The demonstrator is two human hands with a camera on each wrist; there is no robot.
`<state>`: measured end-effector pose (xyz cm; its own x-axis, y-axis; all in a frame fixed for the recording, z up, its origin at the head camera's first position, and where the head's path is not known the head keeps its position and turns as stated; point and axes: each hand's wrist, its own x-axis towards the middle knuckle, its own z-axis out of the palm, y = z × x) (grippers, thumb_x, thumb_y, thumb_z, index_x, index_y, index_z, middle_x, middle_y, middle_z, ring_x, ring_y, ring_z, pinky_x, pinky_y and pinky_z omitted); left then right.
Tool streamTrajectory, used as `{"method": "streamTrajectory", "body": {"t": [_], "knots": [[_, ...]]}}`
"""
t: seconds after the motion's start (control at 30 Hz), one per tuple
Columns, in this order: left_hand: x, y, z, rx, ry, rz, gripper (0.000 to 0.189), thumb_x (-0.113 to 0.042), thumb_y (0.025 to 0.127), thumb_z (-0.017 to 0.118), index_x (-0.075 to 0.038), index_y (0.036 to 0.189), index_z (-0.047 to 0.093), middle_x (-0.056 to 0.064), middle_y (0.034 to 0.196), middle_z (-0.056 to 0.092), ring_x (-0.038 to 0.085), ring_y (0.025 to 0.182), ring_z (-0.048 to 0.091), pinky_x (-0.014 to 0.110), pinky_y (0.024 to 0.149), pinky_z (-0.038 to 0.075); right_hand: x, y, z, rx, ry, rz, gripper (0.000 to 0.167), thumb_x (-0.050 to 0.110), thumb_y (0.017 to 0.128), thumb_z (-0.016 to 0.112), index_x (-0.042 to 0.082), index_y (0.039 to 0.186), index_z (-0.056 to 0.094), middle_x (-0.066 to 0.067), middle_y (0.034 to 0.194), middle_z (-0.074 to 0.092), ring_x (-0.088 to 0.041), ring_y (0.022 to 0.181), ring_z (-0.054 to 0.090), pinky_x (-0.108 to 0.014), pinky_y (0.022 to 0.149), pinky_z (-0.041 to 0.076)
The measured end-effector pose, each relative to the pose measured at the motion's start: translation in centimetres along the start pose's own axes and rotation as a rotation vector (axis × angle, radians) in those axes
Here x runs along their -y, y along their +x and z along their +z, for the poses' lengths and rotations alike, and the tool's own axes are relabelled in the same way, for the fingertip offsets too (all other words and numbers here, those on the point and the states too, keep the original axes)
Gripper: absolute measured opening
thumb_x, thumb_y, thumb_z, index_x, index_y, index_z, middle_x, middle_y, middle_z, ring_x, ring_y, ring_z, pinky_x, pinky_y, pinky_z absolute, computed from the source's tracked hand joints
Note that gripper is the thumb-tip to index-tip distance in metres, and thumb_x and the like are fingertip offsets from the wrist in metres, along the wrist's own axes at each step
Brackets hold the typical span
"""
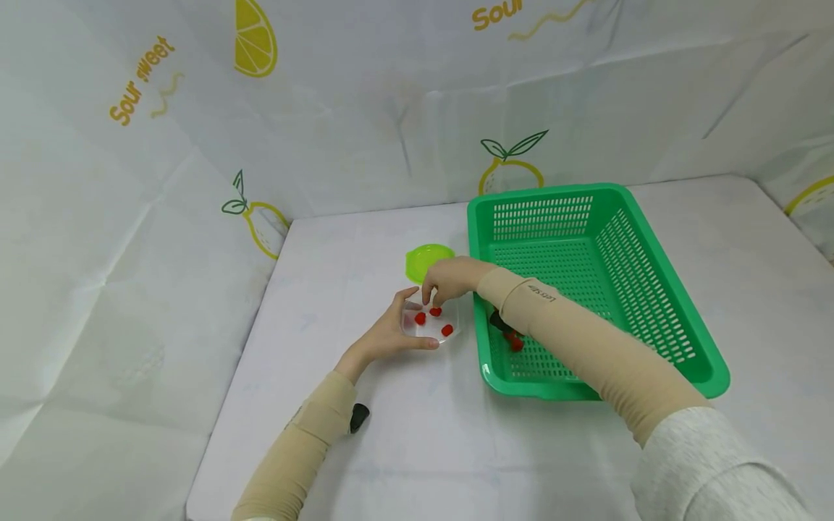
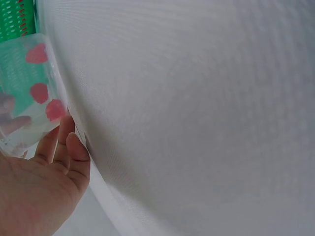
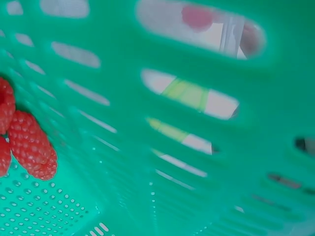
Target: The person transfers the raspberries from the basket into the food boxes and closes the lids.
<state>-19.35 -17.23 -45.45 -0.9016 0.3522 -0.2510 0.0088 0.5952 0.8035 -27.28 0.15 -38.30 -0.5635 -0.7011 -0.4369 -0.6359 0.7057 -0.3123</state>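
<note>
Thumb and fingers of my left hand [image 1: 389, 329] hold a small clear plastic container [image 1: 426, 331] from opposite sides on the table. In it lie red raspberries [image 1: 447, 330], three in sight; the left wrist view shows raspberries [image 2: 37, 54] through its wall. My right hand [image 1: 454, 278] reaches over the container from the right, fingers bent down. A gap shows between its fingertips, just above one raspberry [image 1: 436, 312]; whether they touch it is unclear. More raspberries [image 3: 29, 142] lie in the green basket [image 1: 478, 289], below my right forearm.
The large perforated basket stands on the right, its wall close beside the container. Behind the container is a lime-green lid [image 1: 428, 260]. A white sheet [image 1: 365, 130] with lemon prints hangs behind the white-covered table [image 1: 417, 441].
</note>
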Motion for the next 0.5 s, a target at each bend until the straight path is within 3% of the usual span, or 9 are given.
{"method": "streamTrajectory", "body": {"t": [0.3,0.5], "knots": [[-0.19,0.02,0.04,0.007,-0.011,0.004,0.105,-0.048,0.066,0.08,-0.03,0.145,0.014,0.0,0.138,0.044,0.023,0.134,0.037,0.053,0.11,0.029,0.04,-0.26,0.0,-0.032,0.0,0.021,0.017,0.026,0.088,0.063,0.021,0.103,0.07,0.004,0.106,0.067,-0.015,0.094,0.055,-0.034,0.084,0.048],[-0.24,-0.2,-0.01,0.011,-0.016,-0.003,0.104,-0.048,0.066,0.08,-0.032,0.145,0.014,0.0,0.137,0.044,0.022,0.133,0.037,0.053,0.109,0.031,0.07,-0.57,0.0,-0.082,0.042,-0.046,0.017,0.029,0.088,0.063,0.021,0.103,0.068,0.003,0.098,0.066,-0.014,0.089,0.055,-0.03,0.079,0.048]]}}
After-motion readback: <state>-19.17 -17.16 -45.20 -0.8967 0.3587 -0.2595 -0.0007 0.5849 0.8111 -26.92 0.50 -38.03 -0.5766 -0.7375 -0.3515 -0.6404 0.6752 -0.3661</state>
